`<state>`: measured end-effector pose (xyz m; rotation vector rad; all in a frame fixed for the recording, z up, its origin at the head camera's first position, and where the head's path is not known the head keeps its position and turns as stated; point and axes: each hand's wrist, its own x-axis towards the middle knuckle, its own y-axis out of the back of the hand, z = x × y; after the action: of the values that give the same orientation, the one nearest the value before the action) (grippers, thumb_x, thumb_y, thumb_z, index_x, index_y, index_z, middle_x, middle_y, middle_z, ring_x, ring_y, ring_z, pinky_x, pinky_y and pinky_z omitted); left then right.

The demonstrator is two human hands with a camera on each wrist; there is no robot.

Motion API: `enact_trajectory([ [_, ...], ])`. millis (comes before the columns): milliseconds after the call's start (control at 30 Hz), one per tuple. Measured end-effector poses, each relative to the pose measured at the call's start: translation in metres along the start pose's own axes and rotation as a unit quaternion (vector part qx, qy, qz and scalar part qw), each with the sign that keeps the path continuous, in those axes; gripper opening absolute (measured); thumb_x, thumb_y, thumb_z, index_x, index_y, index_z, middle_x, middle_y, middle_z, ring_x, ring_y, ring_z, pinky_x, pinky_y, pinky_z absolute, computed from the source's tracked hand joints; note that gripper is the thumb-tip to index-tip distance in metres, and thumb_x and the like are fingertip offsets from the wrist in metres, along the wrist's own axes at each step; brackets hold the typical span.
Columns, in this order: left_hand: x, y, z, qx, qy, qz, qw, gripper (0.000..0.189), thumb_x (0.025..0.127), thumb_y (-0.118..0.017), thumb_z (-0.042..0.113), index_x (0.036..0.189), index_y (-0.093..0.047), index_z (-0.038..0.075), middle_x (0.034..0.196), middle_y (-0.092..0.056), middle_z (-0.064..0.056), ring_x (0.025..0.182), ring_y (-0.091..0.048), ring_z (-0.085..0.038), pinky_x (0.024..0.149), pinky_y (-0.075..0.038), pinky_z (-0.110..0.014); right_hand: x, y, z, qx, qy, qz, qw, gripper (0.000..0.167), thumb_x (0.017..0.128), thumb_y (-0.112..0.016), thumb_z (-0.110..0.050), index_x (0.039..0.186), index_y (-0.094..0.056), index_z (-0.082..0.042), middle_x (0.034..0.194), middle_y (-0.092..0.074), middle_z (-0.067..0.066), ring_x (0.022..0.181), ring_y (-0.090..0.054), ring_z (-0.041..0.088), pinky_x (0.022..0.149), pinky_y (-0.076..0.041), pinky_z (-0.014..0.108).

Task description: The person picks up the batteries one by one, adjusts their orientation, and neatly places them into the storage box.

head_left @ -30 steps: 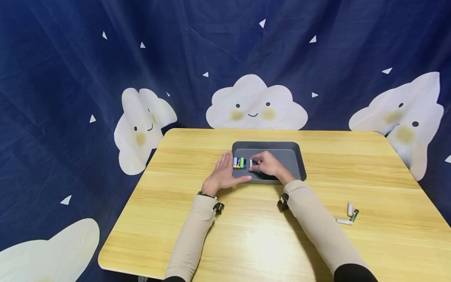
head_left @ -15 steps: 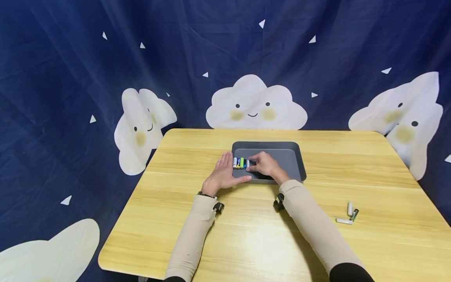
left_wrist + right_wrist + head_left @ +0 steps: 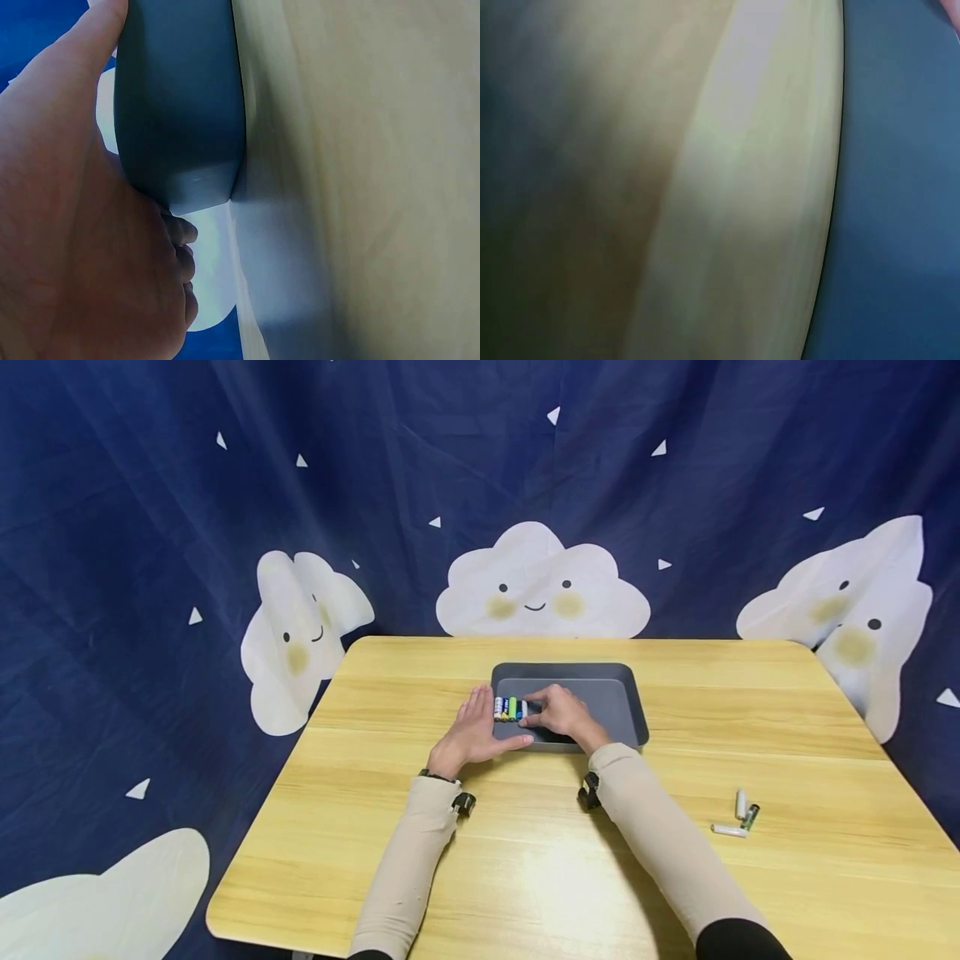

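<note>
Loose batteries [image 3: 741, 806], three in all, are left on the table [image 3: 540, 860]. Beyond, the tray [image 3: 611, 702] is touched by the straight-fingered left hand [image 3: 472, 732]; inside, a white battery [image 3: 525, 708], not yet released, is pinched by the right hand [image 3: 561, 710] beside the already lined-up row of batteries [image 3: 512, 708].

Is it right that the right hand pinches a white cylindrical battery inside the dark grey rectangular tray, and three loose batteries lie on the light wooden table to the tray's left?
Not quite: the head view shows the three loose batteries on the light wooden table to the right of the dark grey rectangular tray. The right hand does pinch a white cylindrical battery inside it.
</note>
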<state>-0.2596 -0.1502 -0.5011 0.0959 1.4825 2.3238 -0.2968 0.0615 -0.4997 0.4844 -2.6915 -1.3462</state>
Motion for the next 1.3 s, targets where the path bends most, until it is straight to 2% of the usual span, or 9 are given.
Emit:
enact_trajectory([
  [267, -0.0037, 0.0025, 0.0026, -0.002, -0.005, 0.008, 1.0000, 0.127, 0.086, -0.056, 0.080, 0.165, 0.002, 0.000, 0.175, 0.000, -0.019, 0.164, 0.001, -0.031, 0.135, -0.009, -0.049, -0.0017, 0.0010, 0.0001, 0.010, 0.002, -0.004, 0.9999, 0.065, 0.084, -0.087, -0.034, 0.141, -0.065, -0.012, 0.065, -0.064, 0.001, 0.059, -0.052, 0.013, 0.059, -0.041, 0.028],
  [500, -0.0031, 0.0012, 0.0013, -0.005, -0.004, 0.001, 1.0000, 0.134, 0.081, -0.049, 0.091, 0.165, 0.003, 0.001, 0.175, 0.002, -0.019, 0.164, 0.001, -0.032, 0.134, -0.009, -0.051, -0.0006, -0.0007, 0.0017, 0.018, -0.002, -0.004, 0.9998, 0.059, 0.085, -0.086, -0.032, 0.138, -0.068, -0.012, 0.058, -0.058, -0.001, 0.052, -0.045, 0.011, 0.051, -0.034, 0.025],
  [733, -0.0044, 0.0036, 0.0033, -0.007, -0.001, -0.003, 1.0000, 0.130, 0.084, -0.052, 0.086, 0.165, 0.004, 0.001, 0.175, 0.003, -0.018, 0.165, 0.002, -0.030, 0.135, -0.007, -0.048, -0.0007, -0.0003, -0.0003, 0.020, -0.002, 0.003, 0.9998, 0.057, 0.084, -0.088, -0.032, 0.135, -0.070, -0.013, 0.058, -0.059, -0.001, 0.051, -0.046, 0.011, 0.049, -0.033, 0.025],
  [933, -0.0030, 0.0024, 0.0020, -0.003, 0.006, -0.011, 0.9999, 0.133, 0.082, -0.050, 0.089, 0.165, 0.006, 0.002, 0.176, 0.006, -0.017, 0.164, 0.005, -0.029, 0.135, -0.004, -0.048, -0.0015, 0.0003, -0.0013, 0.020, -0.007, 0.004, 0.9998, 0.058, 0.083, -0.089, -0.032, 0.134, -0.071, -0.012, 0.061, -0.062, -0.001, 0.054, -0.048, 0.011, 0.052, -0.037, 0.026],
  [1133, -0.0044, 0.0036, 0.0033, -0.012, 0.003, -0.004, 0.9999, 0.131, 0.083, -0.053, 0.087, 0.165, 0.004, 0.000, 0.175, 0.004, -0.019, 0.164, 0.003, -0.031, 0.135, -0.007, -0.050, -0.0012, 0.0001, -0.0011, 0.021, -0.005, 0.004, 0.9998, 0.061, 0.082, -0.089, -0.032, 0.136, -0.070, -0.013, 0.062, -0.063, 0.000, 0.056, -0.050, 0.012, 0.053, -0.038, 0.026],
  [1300, -0.0050, 0.0041, 0.0052, -0.006, 0.005, 0.000, 1.0000, 0.127, 0.086, -0.057, 0.080, 0.165, 0.002, 0.001, 0.175, 0.001, -0.019, 0.164, 0.001, -0.031, 0.135, -0.009, -0.049, -0.0014, 0.0026, 0.0013, 0.028, 0.008, -0.004, 0.9996, 0.064, 0.083, -0.089, -0.030, 0.139, -0.067, -0.009, 0.056, -0.056, -0.003, 0.051, -0.047, 0.010, 0.049, -0.035, 0.024],
])
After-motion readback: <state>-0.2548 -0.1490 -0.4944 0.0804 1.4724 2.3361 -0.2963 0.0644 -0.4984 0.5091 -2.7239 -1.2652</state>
